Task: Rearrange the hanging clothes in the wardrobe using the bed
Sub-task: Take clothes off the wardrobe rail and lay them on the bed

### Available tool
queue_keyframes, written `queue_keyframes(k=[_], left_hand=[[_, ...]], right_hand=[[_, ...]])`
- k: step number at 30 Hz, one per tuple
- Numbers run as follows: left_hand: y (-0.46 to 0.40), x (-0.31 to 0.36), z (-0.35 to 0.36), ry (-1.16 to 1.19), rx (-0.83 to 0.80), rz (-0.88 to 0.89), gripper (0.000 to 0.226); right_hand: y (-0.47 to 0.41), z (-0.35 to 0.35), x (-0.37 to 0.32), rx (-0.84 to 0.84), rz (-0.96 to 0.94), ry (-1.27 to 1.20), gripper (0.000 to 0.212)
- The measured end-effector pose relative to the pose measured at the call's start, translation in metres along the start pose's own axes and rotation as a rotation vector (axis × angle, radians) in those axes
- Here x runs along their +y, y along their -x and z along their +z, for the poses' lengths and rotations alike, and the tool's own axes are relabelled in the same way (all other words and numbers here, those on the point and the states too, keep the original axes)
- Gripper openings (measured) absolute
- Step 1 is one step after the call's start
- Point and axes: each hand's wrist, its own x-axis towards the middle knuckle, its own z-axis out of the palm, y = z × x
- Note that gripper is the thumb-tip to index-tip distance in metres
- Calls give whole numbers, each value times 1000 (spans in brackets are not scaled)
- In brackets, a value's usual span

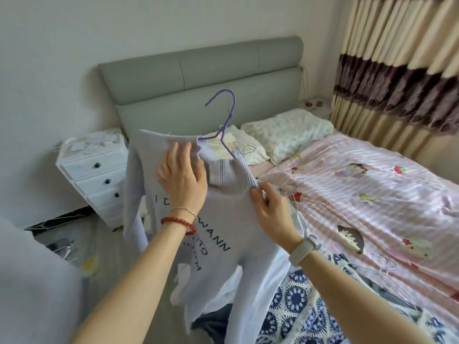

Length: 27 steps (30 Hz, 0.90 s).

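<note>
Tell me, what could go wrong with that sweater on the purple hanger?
The hanger looks only partly inside the sweater; one arm shows through the ribbed collar. The sweater might slide off when lifted.

The right hand pinches the collar, so pulling might stretch it.

The left hand lies flat on the shoulder, not gripping.

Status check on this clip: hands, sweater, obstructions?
Left hand flat on sweater shoulder. Right hand pinching its collar. Purple hanger inside neck. Nothing blocking.
</note>
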Motion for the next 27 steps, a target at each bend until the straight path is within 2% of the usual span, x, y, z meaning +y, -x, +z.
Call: queue_keyframes(k=[3,9,13,19,22,24,27], left_hand=[[9,-13,59,18,-269,-20,57],[35,-58,192,-79,-770,-53,53],[68,-86,264,-161,-1022,-55,55],[134,-130,342,-250,-1298,0,56],[164,-147,368,-314,-1372,52,57],[175,-153,377,-347,-1389,67,59],[179,-154,380,-351,-1404,66,59]], right_hand=[[-39,12,41,41,122,74,32],[-105,37,186,38,437,344,15],[-119,47,274,7,607,529,22],[-109,53,373,-15,707,687,24],[-93,58,419,-165,741,757,17],[-81,66,438,-298,826,762,29],[-72,76,440,-317,878,728,46]])
